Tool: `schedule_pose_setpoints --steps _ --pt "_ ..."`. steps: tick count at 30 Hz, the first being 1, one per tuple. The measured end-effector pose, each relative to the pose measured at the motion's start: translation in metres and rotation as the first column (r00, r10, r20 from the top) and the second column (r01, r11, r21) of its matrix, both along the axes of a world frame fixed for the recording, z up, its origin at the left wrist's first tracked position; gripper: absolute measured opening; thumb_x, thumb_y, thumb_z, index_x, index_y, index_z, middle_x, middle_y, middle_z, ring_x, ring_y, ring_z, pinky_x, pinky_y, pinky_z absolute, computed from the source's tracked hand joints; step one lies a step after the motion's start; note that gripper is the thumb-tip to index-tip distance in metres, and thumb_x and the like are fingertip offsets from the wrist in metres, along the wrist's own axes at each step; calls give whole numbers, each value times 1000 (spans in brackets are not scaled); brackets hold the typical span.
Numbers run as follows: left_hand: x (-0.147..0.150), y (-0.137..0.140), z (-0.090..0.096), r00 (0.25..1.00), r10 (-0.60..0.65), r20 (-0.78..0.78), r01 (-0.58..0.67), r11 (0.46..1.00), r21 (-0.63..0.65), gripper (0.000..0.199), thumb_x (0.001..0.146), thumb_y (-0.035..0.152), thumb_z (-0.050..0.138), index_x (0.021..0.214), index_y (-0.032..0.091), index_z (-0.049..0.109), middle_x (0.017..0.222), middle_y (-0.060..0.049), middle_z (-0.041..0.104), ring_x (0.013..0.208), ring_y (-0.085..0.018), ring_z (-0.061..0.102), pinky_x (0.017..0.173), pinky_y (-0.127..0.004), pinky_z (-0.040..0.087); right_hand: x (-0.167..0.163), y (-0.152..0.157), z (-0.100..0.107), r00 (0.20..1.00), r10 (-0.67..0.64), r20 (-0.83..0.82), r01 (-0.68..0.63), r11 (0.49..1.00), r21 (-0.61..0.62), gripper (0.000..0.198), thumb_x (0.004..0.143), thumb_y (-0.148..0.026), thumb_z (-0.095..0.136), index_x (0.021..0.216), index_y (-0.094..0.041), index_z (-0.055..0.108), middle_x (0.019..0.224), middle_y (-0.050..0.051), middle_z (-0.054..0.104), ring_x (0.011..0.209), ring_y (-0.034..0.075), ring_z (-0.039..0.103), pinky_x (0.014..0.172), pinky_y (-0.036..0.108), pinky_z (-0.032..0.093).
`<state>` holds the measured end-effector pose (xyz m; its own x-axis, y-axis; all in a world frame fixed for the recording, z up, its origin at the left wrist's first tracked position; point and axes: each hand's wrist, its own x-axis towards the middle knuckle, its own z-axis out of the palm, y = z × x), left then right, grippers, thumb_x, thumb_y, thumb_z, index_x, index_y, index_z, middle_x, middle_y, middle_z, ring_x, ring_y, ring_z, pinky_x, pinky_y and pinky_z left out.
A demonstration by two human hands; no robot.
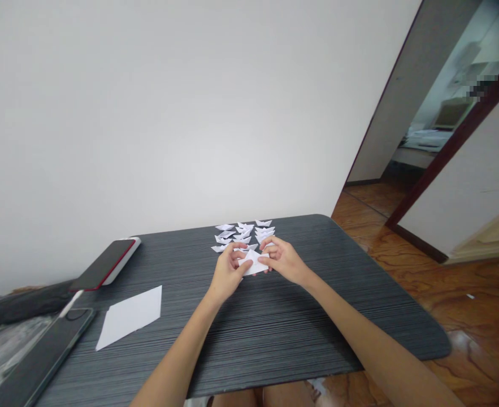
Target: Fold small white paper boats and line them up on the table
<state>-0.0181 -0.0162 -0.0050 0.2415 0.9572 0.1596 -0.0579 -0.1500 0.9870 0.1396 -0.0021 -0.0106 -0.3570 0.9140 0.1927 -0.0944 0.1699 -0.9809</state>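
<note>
Between my two hands is a small white folded paper boat (253,262), raised a little over the dark table, its peak pointing up. My left hand (229,267) pinches its left end, thumb in front and fingers behind. At the other end, my right hand (283,260) grips it the same way, thumb across the front. Just beyond my hands stand several finished white paper boats (244,227) in rough rows; my fingers hide some of the nearest ones.
A stack of white paper sheets (133,315) lies to the left on the dark wood-grain table (317,339). Farther left are a phone (41,362) and a red-edged dark device on a white block (107,263). A white wall (190,113) rises behind; a doorway is at right.
</note>
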Motion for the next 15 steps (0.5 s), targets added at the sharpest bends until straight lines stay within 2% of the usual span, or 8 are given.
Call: schedule_pose_setpoints --steps 5,9,12,15 --pt "-5 0 2 996 -71 -62 70 998 -5 35 70 19 54 103 12 43 62 2 53 47 -6 51 42 -15 35 5 1 -2 999 14 47 -14 1000 6 21 68 -25 57 82 -17 44 52 -6 52 42 7 52 40 17 39" --pt "-5 -1 1 989 -115 -92 110 992 -60 39 70 23 55 105 12 42 62 1 56 50 -10 57 47 -19 41 1 -2 -4 998 -5 67 4 1000 13 17 69 -25 56 81 -16 47 54 -5 52 41 7 50 39 17 38" --pt "-2 -2 -3 990 -106 -94 103 994 -36 49 67 24 60 110 15 39 70 -1 60 52 -11 58 49 -22 45 -4 -6 -4 999 6 50 -7 1000 14 16 69 -23 56 81 -17 48 59 -4 53 44 6 52 42 18 40" --pt "0 -3 -4 991 -115 -68 113 993 -35 50 66 23 60 111 16 38 70 -1 60 50 -11 58 47 -22 45 -6 -8 -5 999 23 44 -24 1000 12 17 69 -23 57 81 -17 48 61 -4 54 44 6 52 42 17 40"
